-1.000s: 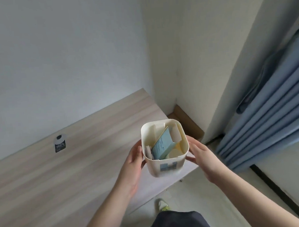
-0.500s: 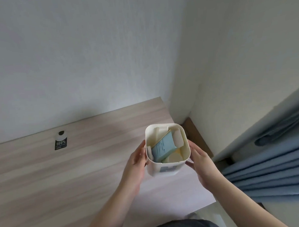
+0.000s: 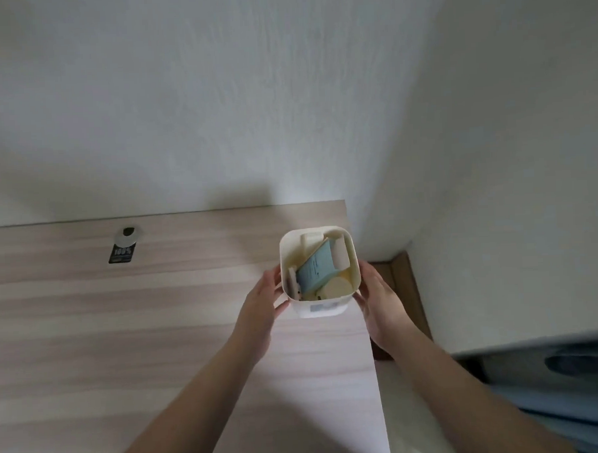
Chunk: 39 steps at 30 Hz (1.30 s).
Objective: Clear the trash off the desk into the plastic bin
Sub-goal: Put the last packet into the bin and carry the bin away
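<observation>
A cream plastic bin (image 3: 321, 309) stands upright over the desk's (image 3: 123, 323) far right corner. Inside it lean a light blue packet (image 3: 314, 271), a white roll-like piece (image 3: 340, 255) and a pale yellow round piece (image 3: 338, 286). My left hand (image 3: 261, 305) presses flat on the bin's left side. On the opposite side my right hand (image 3: 376, 300) does the same, so the bin is gripped between my two palms. Whether its base touches the desk is hidden.
A black sticker (image 3: 121, 254) lies by a round cable hole (image 3: 129, 232) near the desk's back edge. White walls close in behind and to the right. A brown skirting board (image 3: 408, 290) runs below the desk's right edge, and blue curtain (image 3: 572, 396) hangs at lower right.
My view has swung left and up, so the desk now lies square to me. The bin, still between both hands, has moved further back towards the desk's far right corner.
</observation>
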Each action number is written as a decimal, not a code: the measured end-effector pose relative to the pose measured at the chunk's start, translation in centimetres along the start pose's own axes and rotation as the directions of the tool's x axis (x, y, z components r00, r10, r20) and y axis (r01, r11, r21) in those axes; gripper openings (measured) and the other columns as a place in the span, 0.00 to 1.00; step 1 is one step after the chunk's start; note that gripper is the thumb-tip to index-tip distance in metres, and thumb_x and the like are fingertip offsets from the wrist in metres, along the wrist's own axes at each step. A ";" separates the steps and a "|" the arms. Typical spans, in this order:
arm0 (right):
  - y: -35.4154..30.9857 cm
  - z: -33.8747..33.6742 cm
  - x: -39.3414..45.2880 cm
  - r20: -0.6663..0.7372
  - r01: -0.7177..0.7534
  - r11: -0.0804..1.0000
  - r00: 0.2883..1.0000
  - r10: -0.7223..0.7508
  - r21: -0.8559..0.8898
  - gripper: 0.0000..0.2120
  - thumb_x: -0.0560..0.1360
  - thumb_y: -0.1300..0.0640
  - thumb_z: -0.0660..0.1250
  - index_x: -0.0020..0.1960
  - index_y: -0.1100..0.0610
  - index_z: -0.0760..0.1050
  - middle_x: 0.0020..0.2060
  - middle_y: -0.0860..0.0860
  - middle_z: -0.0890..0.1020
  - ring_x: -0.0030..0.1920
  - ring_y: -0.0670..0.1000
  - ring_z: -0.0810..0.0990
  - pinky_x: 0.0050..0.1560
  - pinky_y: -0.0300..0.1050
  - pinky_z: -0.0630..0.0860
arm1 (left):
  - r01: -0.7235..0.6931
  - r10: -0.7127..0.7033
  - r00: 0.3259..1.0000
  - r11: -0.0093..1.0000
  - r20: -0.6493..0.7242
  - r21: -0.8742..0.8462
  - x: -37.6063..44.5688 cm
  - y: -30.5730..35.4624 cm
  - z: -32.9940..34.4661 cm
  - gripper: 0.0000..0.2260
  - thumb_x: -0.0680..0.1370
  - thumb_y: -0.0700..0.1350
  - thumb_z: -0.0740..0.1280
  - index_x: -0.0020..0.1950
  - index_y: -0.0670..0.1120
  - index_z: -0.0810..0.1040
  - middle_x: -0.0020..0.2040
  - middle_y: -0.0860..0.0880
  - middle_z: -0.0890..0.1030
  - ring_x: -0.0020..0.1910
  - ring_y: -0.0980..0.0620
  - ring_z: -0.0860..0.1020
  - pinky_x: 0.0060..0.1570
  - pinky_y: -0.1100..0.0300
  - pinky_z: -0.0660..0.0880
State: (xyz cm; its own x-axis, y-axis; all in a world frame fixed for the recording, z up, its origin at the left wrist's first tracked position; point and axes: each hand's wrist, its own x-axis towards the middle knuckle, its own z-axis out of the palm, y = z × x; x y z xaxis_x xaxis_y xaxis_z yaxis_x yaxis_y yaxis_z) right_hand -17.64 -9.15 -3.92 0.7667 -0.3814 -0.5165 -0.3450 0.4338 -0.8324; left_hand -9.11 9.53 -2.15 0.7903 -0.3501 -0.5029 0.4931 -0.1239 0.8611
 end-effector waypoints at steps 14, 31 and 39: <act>-2.1 1.4 7.5 0.260 0.048 0.998 0.965 -0.035 -0.044 0.25 0.82 0.40 0.39 0.65 0.36 0.72 0.66 0.40 0.76 0.69 0.42 0.69 0.70 0.44 0.60 | 0.078 -0.085 0.994 0.992 -0.069 -0.099 7.6 2.2 0.6 0.14 0.83 0.55 0.54 0.54 0.57 0.80 0.53 0.59 0.84 0.53 0.64 0.79 0.44 0.65 0.77; -6.8 2.3 12.2 0.031 -0.032 0.997 0.999 0.030 0.073 0.27 0.82 0.40 0.44 0.70 0.52 0.69 0.68 0.48 0.74 0.69 0.49 0.70 0.72 0.52 0.65 | 0.022 -0.021 1.000 0.998 -0.013 0.051 13.5 5.4 2.5 0.21 0.79 0.68 0.46 0.48 0.72 0.79 0.59 0.62 0.78 0.66 0.57 0.71 0.70 0.53 0.59; -8.0 3.0 13.7 0.112 -0.002 0.998 0.994 -0.006 0.069 0.30 0.81 0.37 0.42 0.73 0.50 0.65 0.72 0.48 0.70 0.73 0.47 0.64 0.77 0.49 0.56 | 0.084 -0.083 0.997 0.993 -0.009 0.080 14.8 7.0 3.3 0.19 0.79 0.69 0.45 0.55 0.69 0.73 0.68 0.57 0.73 0.71 0.54 0.67 0.75 0.50 0.56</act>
State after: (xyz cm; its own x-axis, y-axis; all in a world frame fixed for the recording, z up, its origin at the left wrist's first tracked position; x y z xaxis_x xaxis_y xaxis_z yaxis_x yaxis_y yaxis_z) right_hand -2.82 -15.38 -3.74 0.8246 -0.2896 -0.4860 -0.3086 0.4898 -0.8154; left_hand 4.85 0.45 -3.30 0.7499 -0.3301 -0.5733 0.5266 -0.2268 0.8193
